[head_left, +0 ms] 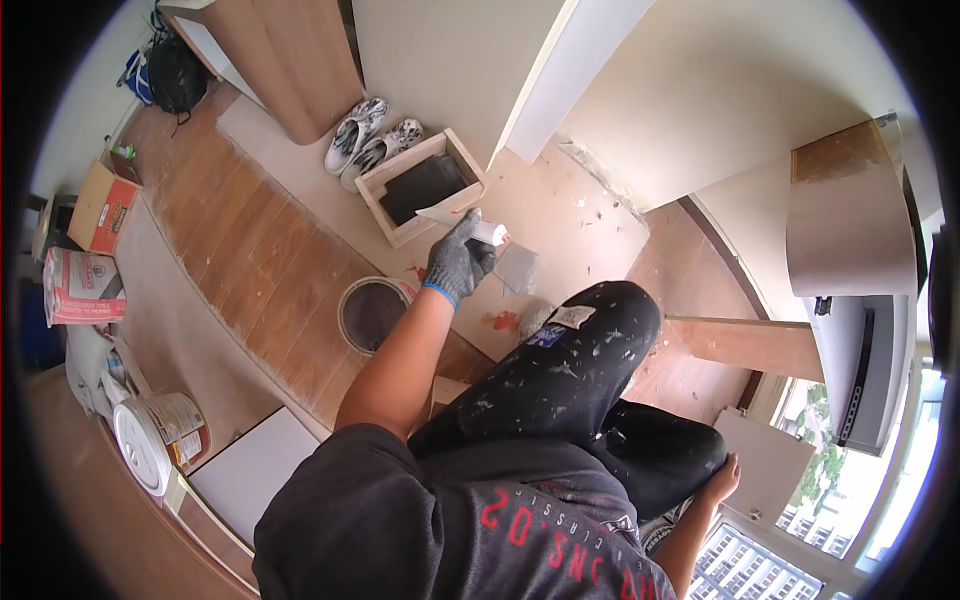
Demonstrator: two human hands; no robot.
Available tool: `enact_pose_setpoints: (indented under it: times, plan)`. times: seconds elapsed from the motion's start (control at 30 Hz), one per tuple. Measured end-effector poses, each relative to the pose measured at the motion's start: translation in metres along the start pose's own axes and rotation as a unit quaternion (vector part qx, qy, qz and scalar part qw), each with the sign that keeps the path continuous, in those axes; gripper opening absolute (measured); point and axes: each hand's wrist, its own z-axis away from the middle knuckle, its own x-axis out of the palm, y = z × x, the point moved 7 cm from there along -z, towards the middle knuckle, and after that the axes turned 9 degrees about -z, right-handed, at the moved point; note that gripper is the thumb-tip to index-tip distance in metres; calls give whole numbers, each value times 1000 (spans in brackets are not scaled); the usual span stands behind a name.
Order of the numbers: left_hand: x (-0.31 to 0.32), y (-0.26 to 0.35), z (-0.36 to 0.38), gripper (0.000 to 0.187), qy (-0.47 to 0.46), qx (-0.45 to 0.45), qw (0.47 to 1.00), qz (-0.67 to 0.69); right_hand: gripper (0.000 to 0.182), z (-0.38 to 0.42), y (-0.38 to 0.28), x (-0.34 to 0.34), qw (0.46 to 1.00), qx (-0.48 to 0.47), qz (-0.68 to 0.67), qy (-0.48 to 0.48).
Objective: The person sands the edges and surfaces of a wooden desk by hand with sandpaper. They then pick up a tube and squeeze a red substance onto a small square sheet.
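Observation:
My left hand (460,260), in a grey knit glove with a blue cuff, is closed around the white handle (489,234) of what looks like a putty knife. Its pale flat blade (445,214) reaches over the near edge of a wooden box (403,238) with a dark inside. On the floor just beyond the glove lies a grey square plate (516,268). Bare and partly seen, my right hand (722,480) rests against my knee (695,450) in paint-spotted black trousers, holding nothing.
A bucket (345,325) stands beside my left forearm. Patterned shoes (358,130) sit behind the box. Along the left are a lidded tub (140,450), a bag (85,288) and a cardboard box (105,210). A wooden board (745,345) lies at right, near a cabinet door (848,215).

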Motion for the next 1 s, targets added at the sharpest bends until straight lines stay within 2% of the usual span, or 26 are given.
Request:
enact_pose_setpoints:
  times: [0.13,0.23,0.33,0.43,0.5,0.6,0.63,0.7,0.73,0.77,0.83,0.9,0.97,1.0]
  plan:
    - [25,-1,10,21,-42,3,999,-29,40,11,-17,6,998,4,39,-43]
    - [34,-5,14,20,-47,-12,998,-39,40,13,-16,0,995,-48,82,-19]
    - [39,-12,12,20,-61,-17,998,-2,38,7,4,-10,1000,10,22,4]
    - [56,-20,18,20,-95,-32,995,22,34,5,-20,-9,991,-68,116,8]
    - [74,-21,25,21,-122,-40,992,7,26,15,-69,23,990,-128,48,-26]
    - [101,-17,32,18,-165,-31,986,-12,19,46,-157,98,961,-249,46,-111]
    - [98,-15,22,17,-156,3,987,-42,18,61,-191,120,943,-300,46,-134]
    - [89,-10,4,15,-130,72,984,-100,17,53,-216,136,909,-369,117,-157]
    - [92,1,14,17,-77,94,985,-125,17,52,-220,139,887,-400,153,-173]
    - [75,3,1,18,-22,96,981,-168,17,34,-210,134,920,-318,141,-179]
    - [15,2,-38,22,89,97,960,-248,19,-3,-177,108,948,-243,147,-142]
    - [-48,-16,-74,24,154,76,937,-303,23,-30,-133,77,948,-237,171,-125]
    - [-93,-30,-88,24,234,74,911,-330,27,-53,-70,42,954,-154,229,-120]
    - [-113,-38,-96,34,249,63,909,-329,29,-53,-40,30,963,-98,220,-124]
